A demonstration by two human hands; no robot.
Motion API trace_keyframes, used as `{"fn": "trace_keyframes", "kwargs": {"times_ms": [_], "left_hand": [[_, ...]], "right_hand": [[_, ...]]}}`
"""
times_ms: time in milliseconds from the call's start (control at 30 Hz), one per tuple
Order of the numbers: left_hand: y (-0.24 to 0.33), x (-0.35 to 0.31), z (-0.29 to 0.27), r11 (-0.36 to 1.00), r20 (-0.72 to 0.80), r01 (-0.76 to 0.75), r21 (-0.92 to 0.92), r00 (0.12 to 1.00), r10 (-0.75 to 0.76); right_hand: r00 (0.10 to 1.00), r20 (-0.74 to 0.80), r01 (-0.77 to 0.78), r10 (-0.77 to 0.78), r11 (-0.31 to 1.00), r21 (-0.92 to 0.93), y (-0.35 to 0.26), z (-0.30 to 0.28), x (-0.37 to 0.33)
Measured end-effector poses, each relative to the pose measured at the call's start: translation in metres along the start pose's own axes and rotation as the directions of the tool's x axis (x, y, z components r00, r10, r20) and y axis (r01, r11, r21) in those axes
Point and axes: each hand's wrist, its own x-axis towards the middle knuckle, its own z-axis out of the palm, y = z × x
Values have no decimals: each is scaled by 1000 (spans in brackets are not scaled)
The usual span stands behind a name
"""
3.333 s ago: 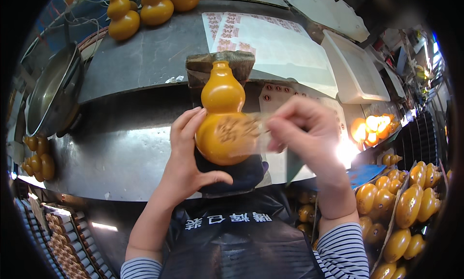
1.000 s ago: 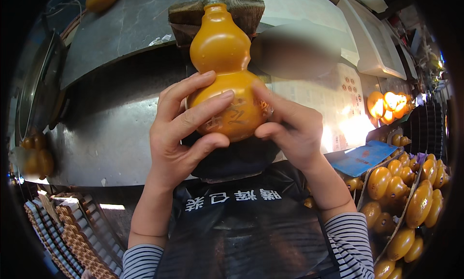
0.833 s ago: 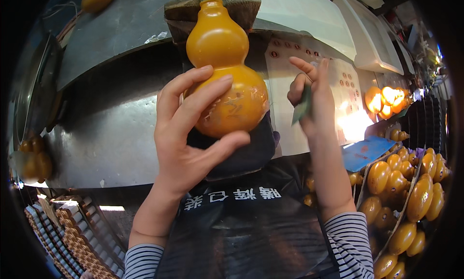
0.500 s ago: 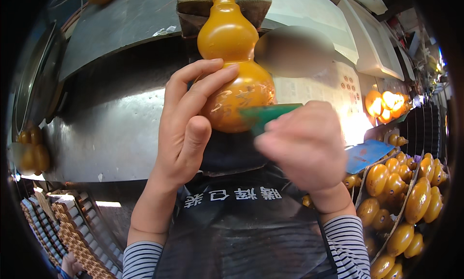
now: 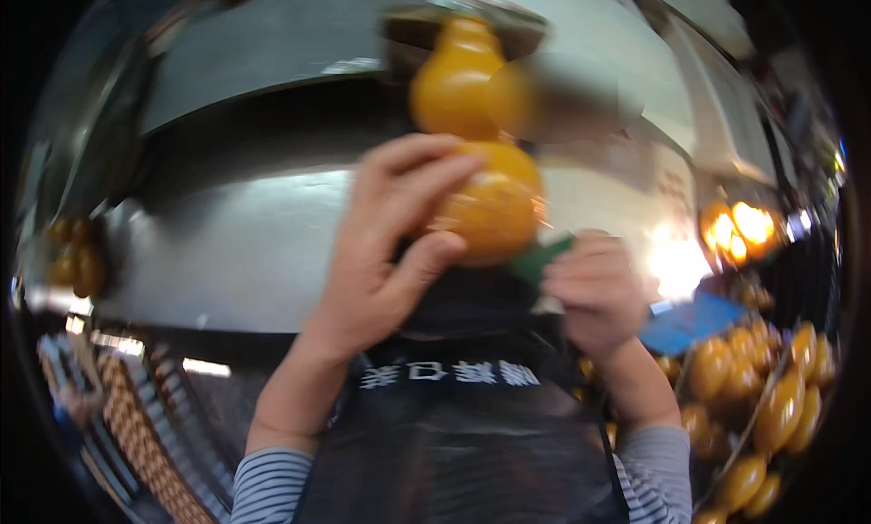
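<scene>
A glossy orange-yellow gourd-shaped bottle (image 5: 504, 217) lies with its neck pointing away from me, close to a dark wooden block (image 5: 408, 36). My left hand (image 5: 386, 229) holds its lower bulb from the left, fingers near the waist and thumb on the near side. Faint marks on that bulb are blurred. Closed around a flat green scraper-like piece (image 5: 539, 261) is my right hand (image 5: 599, 288), right of the bottle's rounded base. The piece is partly hidden by the fingers, and I cannot tell whether it touches the bottle.
A grey metal worktop (image 5: 227, 243) spreads to the left. At the lower right, several orange gourd-shaped bottles (image 5: 780, 406) stand packed beside a blue sheet (image 5: 694, 324). A white tray (image 5: 717, 107) is at the far right. Stacked tubes and woven pieces (image 5: 145, 433) sit lower left.
The view has shifted and blurred, putting the bottle farther right. My right hand and the green piece have moved from the bulb's front to beside its lower right edge. My left hand stays on the bottle.
</scene>
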Motion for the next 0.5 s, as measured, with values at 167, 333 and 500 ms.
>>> {"fn": "trace_keyframes", "kwargs": {"times_ms": [167,333,500], "left_hand": [[8,0,12,981,-28,106,-164,993,-112],[26,6,27,963,-43,161,-217,984,-175],[17,6,29,932,-23,138,-336,988,-154]], "right_hand": [[679,-170,-691,714,700,181,11,-21,13],[581,255,-801,773,487,349,25,-32,16],[588,231,-804,775,530,270,34,-23,20]]}}
